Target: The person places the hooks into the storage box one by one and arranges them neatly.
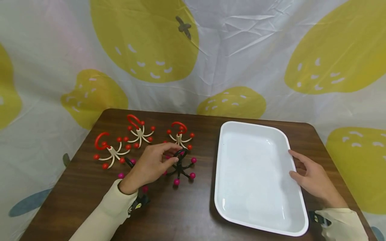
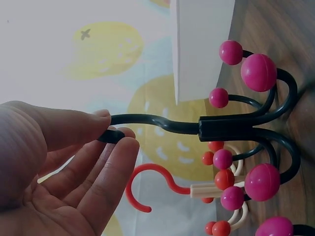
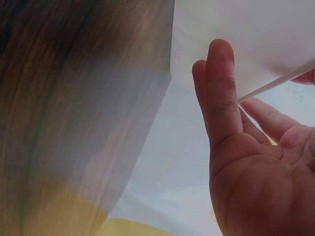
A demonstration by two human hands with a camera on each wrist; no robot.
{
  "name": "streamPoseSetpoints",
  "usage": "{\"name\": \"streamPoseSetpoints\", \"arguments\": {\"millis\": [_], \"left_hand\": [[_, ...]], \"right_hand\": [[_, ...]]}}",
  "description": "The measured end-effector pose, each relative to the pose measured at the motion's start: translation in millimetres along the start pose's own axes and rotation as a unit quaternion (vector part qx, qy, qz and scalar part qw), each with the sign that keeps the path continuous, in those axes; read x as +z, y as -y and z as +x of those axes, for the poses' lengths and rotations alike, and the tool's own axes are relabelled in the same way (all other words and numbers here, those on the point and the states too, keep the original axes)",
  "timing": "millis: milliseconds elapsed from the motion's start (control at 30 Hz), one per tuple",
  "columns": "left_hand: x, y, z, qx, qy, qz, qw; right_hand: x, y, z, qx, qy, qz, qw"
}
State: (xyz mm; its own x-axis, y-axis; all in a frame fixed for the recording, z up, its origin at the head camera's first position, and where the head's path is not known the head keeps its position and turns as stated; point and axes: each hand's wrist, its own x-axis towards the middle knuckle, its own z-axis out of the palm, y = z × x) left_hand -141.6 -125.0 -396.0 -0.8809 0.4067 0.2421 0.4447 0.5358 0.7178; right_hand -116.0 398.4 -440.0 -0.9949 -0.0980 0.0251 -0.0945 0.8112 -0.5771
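My left hand (image 1: 152, 164) pinches the hook top of a black multi-arm hook hanger (image 1: 179, 168) between thumb and fingers. Pink balls tip its curved arms, which stand upright on or just above the table; I cannot tell which. Under the left wrist lies a second black hanger, mostly hidden, with a pink ball (image 1: 121, 175) showing. My right hand (image 1: 313, 180) holds the right rim of a white tray (image 1: 253, 167), thumb over the edge. In the right wrist view, fingers (image 3: 221, 93) lie along the tray's outer wall.
Three cream hangers with red hooks and red balls stand behind the left hand: one at left (image 1: 113, 152), one at the back (image 1: 140, 134), one nearer the middle (image 1: 179, 138). The brown wooden table (image 1: 169, 214) ends at a fruit-printed curtain (image 1: 217, 60).
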Motion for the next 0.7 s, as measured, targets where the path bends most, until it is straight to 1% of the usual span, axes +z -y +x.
{"name": "streamPoseSetpoints", "arguments": {"millis": [233, 400, 533, 700], "left_hand": [[0.3, -0.8, -0.2, -0.004, -0.003, -0.005, 1.0], [-0.5, -1.9, -1.3, -0.008, -0.007, -0.017, 0.9998], [-1.5, -3.1, -1.0, -0.006, -0.011, -0.025, 0.9996], [-3.7, -7.0, 1.7, 0.002, -0.022, -0.042, 0.9989]], "right_hand": [[-0.3, -0.3, 1.6, -0.001, -0.002, -0.002, 1.0], [0.0, 0.5, 4.1, 0.004, 0.006, 0.008, 0.9999], [-0.4, 1.9, 5.9, 0.012, 0.014, 0.019, 0.9997], [-1.3, 2.0, 8.7, 0.013, 0.017, 0.019, 0.9996]]}}
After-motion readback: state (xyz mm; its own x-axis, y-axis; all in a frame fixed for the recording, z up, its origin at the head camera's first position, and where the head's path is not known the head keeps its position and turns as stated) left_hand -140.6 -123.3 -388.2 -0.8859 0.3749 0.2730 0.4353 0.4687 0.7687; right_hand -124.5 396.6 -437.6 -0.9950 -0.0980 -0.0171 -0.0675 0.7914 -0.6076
